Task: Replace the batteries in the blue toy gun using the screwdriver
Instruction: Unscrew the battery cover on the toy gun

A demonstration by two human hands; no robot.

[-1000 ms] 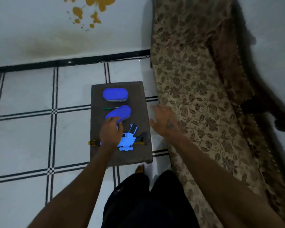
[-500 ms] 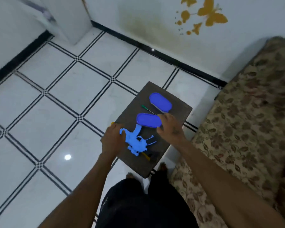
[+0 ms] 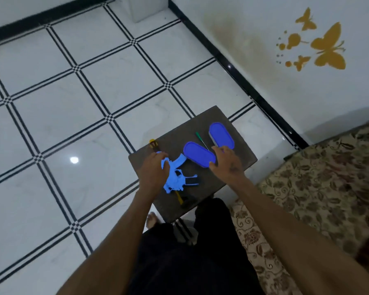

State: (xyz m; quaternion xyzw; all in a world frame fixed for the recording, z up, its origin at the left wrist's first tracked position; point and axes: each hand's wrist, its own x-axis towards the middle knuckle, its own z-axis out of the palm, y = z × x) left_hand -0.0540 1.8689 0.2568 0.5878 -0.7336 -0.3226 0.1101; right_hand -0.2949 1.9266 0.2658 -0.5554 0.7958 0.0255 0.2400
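Here left hand [image 3: 153, 170] grips blue toy gun [image 3: 175, 177] at stool's [image 3: 239, 133] left edge; right hand [image 3: 227, 161] grips lid [image 3: 198, 154].

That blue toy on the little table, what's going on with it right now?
A person sits over a small dark table. Their left hand grips the blue toy gun lying on it, while the right hand holds the edge of the nearer blue oval lid. A second blue oval container and a thin green screwdriver lie just beyond. A yellow-handled tool sticks out by the left hand. No batteries are visible.
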